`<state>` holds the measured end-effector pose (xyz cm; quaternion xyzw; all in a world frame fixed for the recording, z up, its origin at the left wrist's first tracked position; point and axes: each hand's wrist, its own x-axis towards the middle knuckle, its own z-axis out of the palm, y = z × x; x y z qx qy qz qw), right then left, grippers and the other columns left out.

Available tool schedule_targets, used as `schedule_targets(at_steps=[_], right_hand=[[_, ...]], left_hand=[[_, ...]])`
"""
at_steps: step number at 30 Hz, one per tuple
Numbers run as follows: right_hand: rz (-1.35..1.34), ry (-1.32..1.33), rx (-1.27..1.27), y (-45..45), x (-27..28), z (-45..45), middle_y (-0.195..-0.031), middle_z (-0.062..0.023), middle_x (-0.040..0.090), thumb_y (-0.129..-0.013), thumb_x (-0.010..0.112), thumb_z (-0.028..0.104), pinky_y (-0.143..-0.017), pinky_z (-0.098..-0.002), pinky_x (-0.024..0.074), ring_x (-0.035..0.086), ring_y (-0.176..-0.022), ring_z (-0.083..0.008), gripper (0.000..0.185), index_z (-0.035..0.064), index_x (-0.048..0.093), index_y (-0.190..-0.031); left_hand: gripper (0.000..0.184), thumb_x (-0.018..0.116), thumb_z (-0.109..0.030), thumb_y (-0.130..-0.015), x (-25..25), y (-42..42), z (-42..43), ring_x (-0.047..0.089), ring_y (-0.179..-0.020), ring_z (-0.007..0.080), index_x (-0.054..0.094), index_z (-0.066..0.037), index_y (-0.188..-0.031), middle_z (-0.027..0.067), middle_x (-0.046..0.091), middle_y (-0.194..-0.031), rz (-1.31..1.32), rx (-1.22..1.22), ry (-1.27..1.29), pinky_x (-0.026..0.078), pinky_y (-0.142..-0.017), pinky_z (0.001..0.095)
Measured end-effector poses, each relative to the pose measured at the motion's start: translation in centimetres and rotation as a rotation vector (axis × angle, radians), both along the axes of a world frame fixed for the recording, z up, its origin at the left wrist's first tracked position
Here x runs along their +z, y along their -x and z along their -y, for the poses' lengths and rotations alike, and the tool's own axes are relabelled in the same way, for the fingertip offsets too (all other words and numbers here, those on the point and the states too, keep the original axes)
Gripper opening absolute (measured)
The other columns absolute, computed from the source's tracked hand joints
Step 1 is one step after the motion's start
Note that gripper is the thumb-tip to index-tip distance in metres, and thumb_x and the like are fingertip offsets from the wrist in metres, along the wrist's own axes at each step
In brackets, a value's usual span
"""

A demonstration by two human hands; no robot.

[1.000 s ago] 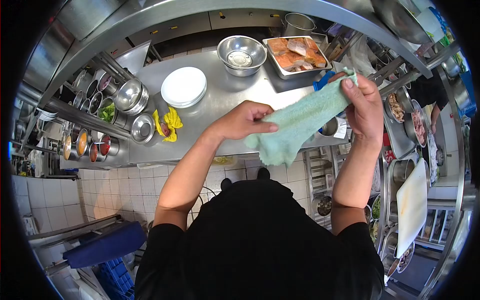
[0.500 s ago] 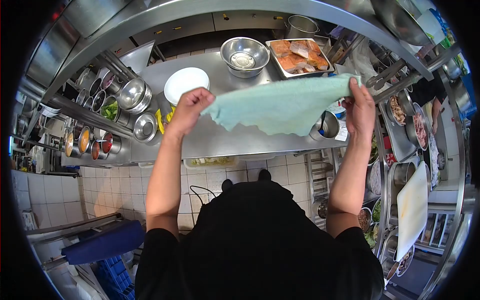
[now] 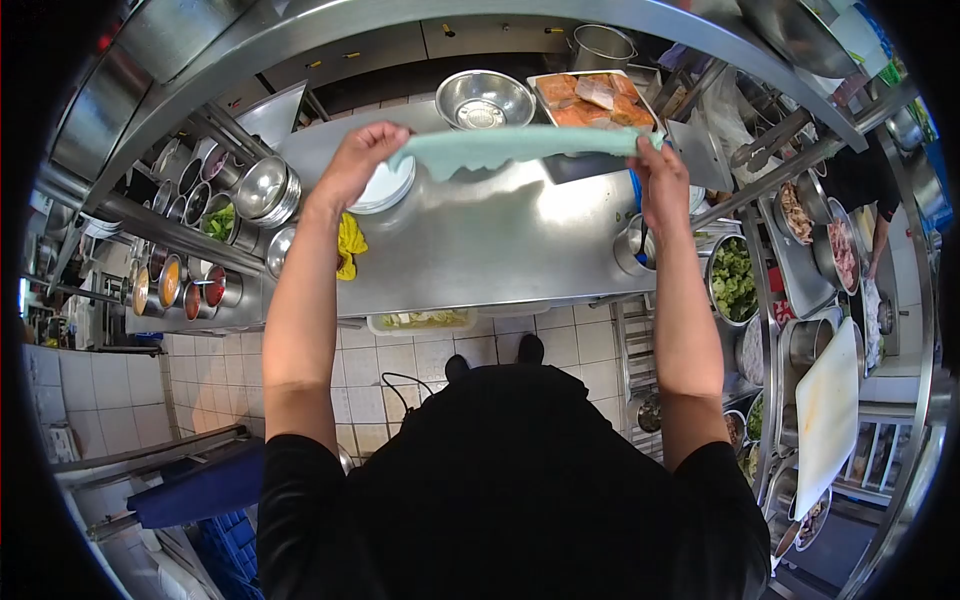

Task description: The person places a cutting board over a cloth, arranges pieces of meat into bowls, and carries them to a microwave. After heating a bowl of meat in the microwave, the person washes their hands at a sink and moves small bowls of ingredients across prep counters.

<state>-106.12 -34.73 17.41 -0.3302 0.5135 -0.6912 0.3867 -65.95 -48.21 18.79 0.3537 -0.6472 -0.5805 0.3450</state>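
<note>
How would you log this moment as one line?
Left hand: grips cloth end | Right hand: grips other end | Green cloth: stretched above metal counter | Yellow cloth: on counter

Readable text: scant. Red object (image 3: pixel 779 296), beyond worktop's (image 3: pixel 450 245) right edge, beside metal tray (image 3: pixel 797 275), bears white lettering (turned sideways, partly hidden); an S seems legible, remaining characters unclear. No full word, brand, number or sign can be read anywhere else.
</note>
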Motion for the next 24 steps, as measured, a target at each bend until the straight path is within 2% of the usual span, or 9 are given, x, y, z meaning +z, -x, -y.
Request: schedule_targets(at_steps=[2, 4, 7, 9, 11, 17, 21, 23, 24], right_hand=[[-0.039, -0.047, -0.021, -0.5, -2.8, -1.5, -0.085, 0.001, 0.062, -0.091, 0.065, 0.019, -0.075, -0.0249, 0.0469, 0.057, -0.075, -0.0098, 0.015, 0.0055, 0.065, -0.097], [-0.205, -0.121, -0.034, -0.9, -7.0, -3.6, -0.079, 0.0022, 0.057, -0.088, 0.065, 0.014, -0.068, -0.0246, 0.0415, 0.052, -0.07, -0.0103, 0.007, 0.0065, 0.066, -0.088], [-0.535, -0.22, 0.015, 0.4, -19.8, -6.7, -0.076, 0.0006, 0.051, -0.083, 0.067, 0.008, -0.06, -0.0266, 0.0306, 0.042, -0.067, -0.0107, 0.004, 0.0058, 0.065, -0.08], [-0.71, -0.23, 0.093, -1.1, -22.0, -10.1, -0.089, -0.0108, 0.062, -0.077, 0.069, 0.006, -0.079, -0.031, 0.0458, 0.059, -0.087, -0.0233, 0.014, 0.0046, 0.069, -0.091], [-0.839, -0.186, 0.136, -1.7, -23.2, -13.1, -0.095, -0.0122, 0.062, -0.076, 0.068, 0.005, -0.082, -0.0339, 0.0465, 0.058, -0.092, -0.0268, 0.016, 0.0054, 0.069, -0.092], [-1.144, -0.177, 0.134, -1.7, -23.1, -15.6, -0.105, -0.013, 0.06, -0.074, 0.065, 0.001, -0.09, -0.0402, 0.0472, 0.056, -0.104, -0.0319, 0.024, 0.0093, 0.07, -0.096], [-1.166, -0.207, 0.201, -2.4, -20.5, -14.4, -0.116, -0.015, 0.058, -0.076, 0.063, 0.006, -0.097, -0.0402, 0.0447, 0.054, -0.111, -0.0346, 0.024, 0.0087, 0.069, -0.099], [-1.161, -0.173, 0.235, -3.2, -19.3, -12.7, -0.122, -0.0159, 0.057, -0.077, 0.062, 0.009, -0.1, -0.04, 0.0434, 0.053, -0.115, -0.0352, 0.026, 0.008, 0.068, -0.102], [-1.084, -0.207, 0.26, -4.0, -18.9, -11.4, -0.129, -0.0167, 0.054, -0.078, 0.06, 0.012, -0.102, -0.0404, 0.0419, 0.05, -0.12, -0.035, 0.03, 0.0075, 0.066, -0.107]], left_hand=[[0.019, 0.064, -0.023, -0.093, -2.3, -0.6, -2.1, 0.055, -0.085, 0.0059, 0.068, -0.005, -0.096, -0.0026, 0.066, -0.092, 0.16, -0.048, 0.041, 0.044, -0.08, 0.0231], [0.015, 0.069, -0.019, -0.089, -5.9, -0.9, -4.2, 0.056, -0.085, 0.006, 0.067, -0.005, -0.086, -0.0015, 0.067, -0.094, 0.279, -0.122, -0.05, 0.045, -0.081, 0.0241], [0.017, 0.074, -0.018, -0.084, -15.3, -1.9, -7.3, 0.059, -0.085, 0.0128, 0.064, -0.004, -0.078, 0.0041, 0.068, -0.094, 0.381, -0.174, 0.031, 0.046, -0.081, 0.0285], [0.017, 0.075, -0.017, -0.081, -18.5, -2.4, -10.4, 0.061, -0.086, 0.0174, 0.064, -0.005, -0.076, 0.0068, 0.069, -0.095, 0.473, -0.146, 0.108, 0.047, -0.082, 0.032], [0.016, 0.076, -0.017, -0.076, -20.7, -2.9, -13.0, 0.06, -0.096, 0.0271, 0.064, -0.006, -0.077, 0.0103, 0.066, -0.099, 0.678, -0.174, 0.529, 0.045, -0.088, 0.0391], [0.022, 0.075, -0.026, -0.078, -20.8, -2.7, -17.6, 0.057, -0.103, 0.0297, 0.065, -0.007, -0.076, 0.011, 0.061, -0.104, 0.881, -0.056, 0.681, 0.04, -0.095, 0.0404], [0.02, 0.069, -0.026, -0.084, -19.3, -1.6, -16.9, 0.056, -0.105, 0.0325, 0.067, -0.006, -0.086, 0.0148, 0.06, -0.11, 0.943, -0.001, 0.475, 0.042, -0.094, 0.042], [0.026, 0.061, -0.023, -0.09, -19.8, -0.8, -15.1, 0.054, -0.111, 0.0366, 0.064, -0.004, -0.108, 0.0204, 0.058, -0.118, 0.83, 0.157, 0.488, 0.042, -0.097, 0.0436], [0.026, 0.061, -0.023, -0.09, -20.1, -0.3, -13.9, 0.054, -0.111, 0.0366, 0.064, -0.004, -0.108, 0.0204, 0.058, -0.118, 0.833, 0.155, 0.486, 0.042, -0.097, 0.0436]])
